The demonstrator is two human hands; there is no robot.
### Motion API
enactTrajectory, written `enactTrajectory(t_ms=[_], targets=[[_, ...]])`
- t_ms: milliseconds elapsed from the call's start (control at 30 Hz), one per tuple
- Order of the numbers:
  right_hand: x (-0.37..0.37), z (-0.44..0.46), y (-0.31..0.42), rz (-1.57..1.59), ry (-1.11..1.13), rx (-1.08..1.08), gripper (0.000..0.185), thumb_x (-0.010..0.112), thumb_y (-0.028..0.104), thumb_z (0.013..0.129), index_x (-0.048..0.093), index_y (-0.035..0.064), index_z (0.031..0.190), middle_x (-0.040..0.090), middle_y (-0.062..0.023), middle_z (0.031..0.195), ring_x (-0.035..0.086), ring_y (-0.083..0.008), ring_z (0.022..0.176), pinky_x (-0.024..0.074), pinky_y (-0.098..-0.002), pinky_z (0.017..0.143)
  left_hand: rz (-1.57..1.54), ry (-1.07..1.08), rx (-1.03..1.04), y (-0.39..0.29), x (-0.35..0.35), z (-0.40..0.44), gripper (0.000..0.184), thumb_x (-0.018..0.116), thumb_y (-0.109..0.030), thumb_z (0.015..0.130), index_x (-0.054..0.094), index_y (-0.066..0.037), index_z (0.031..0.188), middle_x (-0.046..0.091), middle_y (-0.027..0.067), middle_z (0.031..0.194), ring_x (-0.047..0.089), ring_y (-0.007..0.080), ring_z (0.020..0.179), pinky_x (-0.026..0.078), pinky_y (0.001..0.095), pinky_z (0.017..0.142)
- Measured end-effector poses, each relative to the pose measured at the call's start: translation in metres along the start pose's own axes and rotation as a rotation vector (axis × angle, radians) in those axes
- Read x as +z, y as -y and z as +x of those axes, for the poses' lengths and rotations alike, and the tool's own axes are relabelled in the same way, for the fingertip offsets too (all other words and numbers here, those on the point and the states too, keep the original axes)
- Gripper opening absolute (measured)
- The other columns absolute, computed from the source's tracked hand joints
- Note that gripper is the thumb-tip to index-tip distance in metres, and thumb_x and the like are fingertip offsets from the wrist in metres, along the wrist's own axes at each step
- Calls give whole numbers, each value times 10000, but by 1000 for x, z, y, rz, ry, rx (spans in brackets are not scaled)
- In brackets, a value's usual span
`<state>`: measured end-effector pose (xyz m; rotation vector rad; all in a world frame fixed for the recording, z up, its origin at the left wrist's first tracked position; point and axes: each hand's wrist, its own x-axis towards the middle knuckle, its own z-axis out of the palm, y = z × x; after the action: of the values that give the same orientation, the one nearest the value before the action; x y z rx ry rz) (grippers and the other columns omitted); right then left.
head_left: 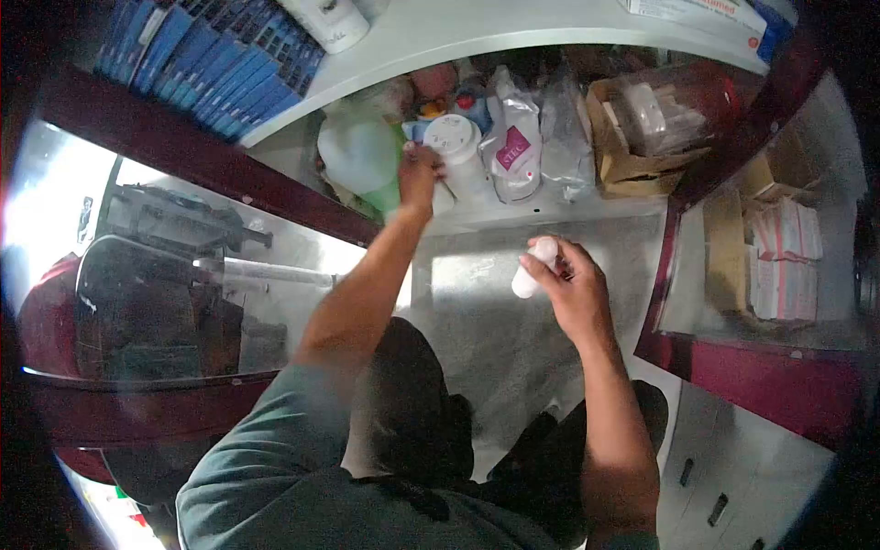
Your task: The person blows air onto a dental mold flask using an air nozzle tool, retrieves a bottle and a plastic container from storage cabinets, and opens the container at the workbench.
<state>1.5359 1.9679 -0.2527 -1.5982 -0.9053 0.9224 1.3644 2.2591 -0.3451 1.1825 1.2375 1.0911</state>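
Note:
My right hand [577, 286] is closed around a small white bottle [524, 282], held tilted over the floor. Its thumb and fingertips press on the bottle's sides. My left hand [421, 174] reaches into the low shelf, its fingers apart beside a white tub [469, 165] with a white lid. Whether those fingers touch the tub is hard to make out. Just left of that hand stands a large translucent jug [359, 156] with a green tint. Right of the tub, a silvery pouch [515, 137] with a magenta label stands upright.
A clear plastic bag [566, 137] and an open cardboard box [632, 179] stand farther right on the shelf. Stacked blue boxes [215, 69] and a white container [332, 23] sit on the upper shelf. Glass-panelled doors flank me; behind the right one are pink-and-white packs [786, 261].

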Motion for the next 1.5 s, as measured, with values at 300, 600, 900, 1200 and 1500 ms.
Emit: enactTrajectory(t_ms=[300, 600, 900, 1200, 1500], targets=[[-20, -32, 6, -87, 186, 68, 465, 826, 436, 873, 736, 81, 1158, 657, -112, 926, 623, -211, 787, 516, -354, 743, -473, -190, -143, -67, -13, 213, 343, 609, -387, 992, 672, -98, 1164, 693, 97, 1029, 673, 257, 839, 559, 403, 731], [-38, -62, 12, -394, 269, 203, 450, 805, 422, 895, 727, 94, 1193, 664, -160, 999, 691, -294, 881, 565, -400, 810, -590, -192, -145, -82, 15, 232, 364, 623, -393, 984, 647, -107, 1208, 648, 110, 1117, 652, 279, 911, 563, 430, 786], [-52, -81, 5, -426, 231, 222, 476, 822, 403, 883, 711, 85, 1219, 637, -140, 959, 668, -266, 811, 559, -388, 748, -661, -186, -145, -86, 14, 231, 396, 638, -398, 975, 621, -116, 1252, 603, 123, 1205, 631, 302, 983, 567, 457, 842], [-51, -88, 5, -459, 285, 239, 506, 805, 440, 886, 701, 90, 1236, 630, -160, 994, 680, -287, 858, 569, -405, 790, -735, -172, -113, -110, 20, 219, 435, 652, -404, 967, 596, -125, 1296, 558, 136, 1292, 610, 324, 1056, 572, 484, 897], [-22, -68, 19, -391, 367, 64, 504, 764, 481, 907, 708, 108, 1242, 666, -165, 1040, 674, -326, 957, 541, -437, 877, -797, -135, -45, -154, 17, 145, 480, 667, -410, 959, 571, -134, 1340, 513, 149, 1380, 590, 347, 1128, 576, 511, 953]])
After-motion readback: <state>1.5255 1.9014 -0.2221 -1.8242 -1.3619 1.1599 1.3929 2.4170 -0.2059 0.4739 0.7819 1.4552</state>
